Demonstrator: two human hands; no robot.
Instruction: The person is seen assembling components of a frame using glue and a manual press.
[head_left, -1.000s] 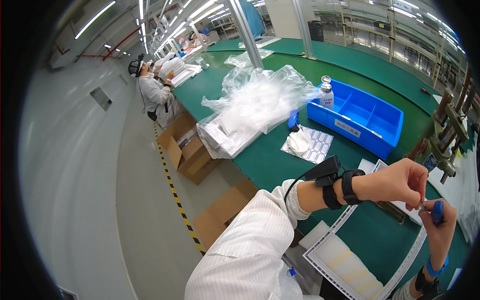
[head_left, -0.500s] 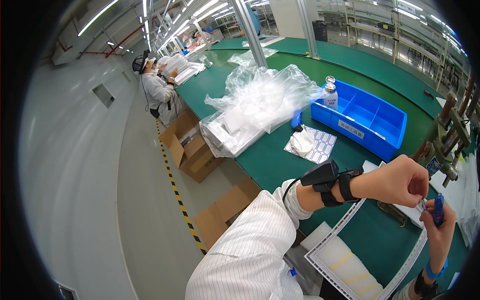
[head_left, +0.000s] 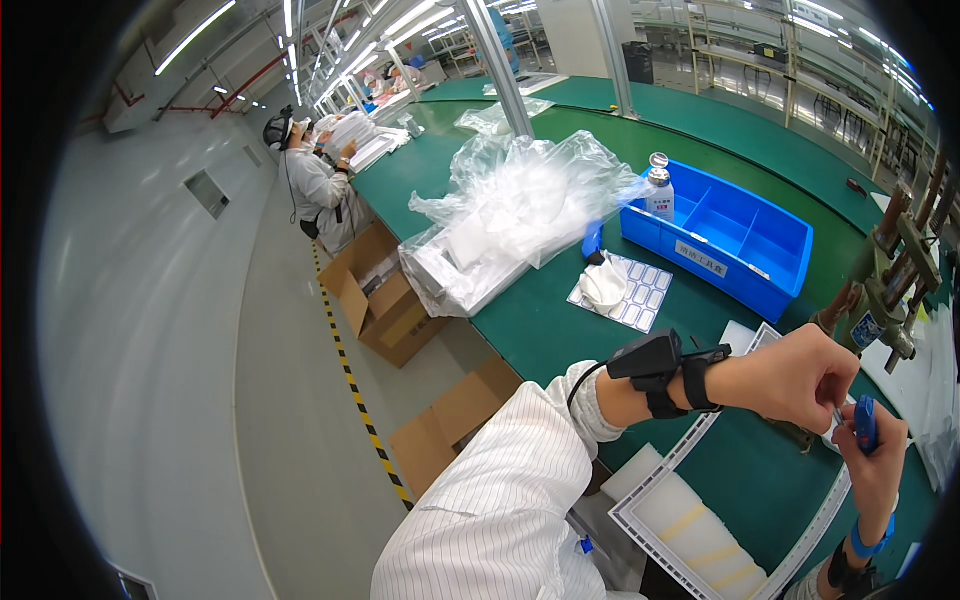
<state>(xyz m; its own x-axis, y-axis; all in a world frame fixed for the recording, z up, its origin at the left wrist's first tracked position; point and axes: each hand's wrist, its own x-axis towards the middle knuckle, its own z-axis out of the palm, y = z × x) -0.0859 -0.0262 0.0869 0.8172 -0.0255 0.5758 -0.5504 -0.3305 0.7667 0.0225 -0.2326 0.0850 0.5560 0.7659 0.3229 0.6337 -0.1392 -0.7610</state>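
Observation:
My left hand point(head_left: 797, 378) is closed in a pinch above the far right part of a white rectangular frame point(head_left: 818, 527); what its fingertips hold is hidden. Close against it, my right hand point(head_left: 876, 468) grips a short blue-handled tool point(head_left: 866, 426) between thumb and fingers. A small greyish bit shows between the two hands, too little to name. Dark marks run along the frame, which lies at the near table edge. Under its left side rests a white foam pad point(head_left: 690, 530) with yellowish strips.
A blue divided bin point(head_left: 745, 275) holds a white pump bottle point(head_left: 661, 192). Left of it are a label sheet point(head_left: 645, 295) with a crumpled white cloth point(head_left: 604, 284), and plastic-wrapped stock point(head_left: 480, 245). A metal press point(head_left: 880, 300) stands right. Cardboard boxes point(head_left: 395, 305) sit on the floor; a co-worker point(head_left: 320, 190) stands beyond.
Both hands have shifted slightly left and toward me, staying close together. The blue-handled tool has moved with my right hand. The frame has not visibly moved.

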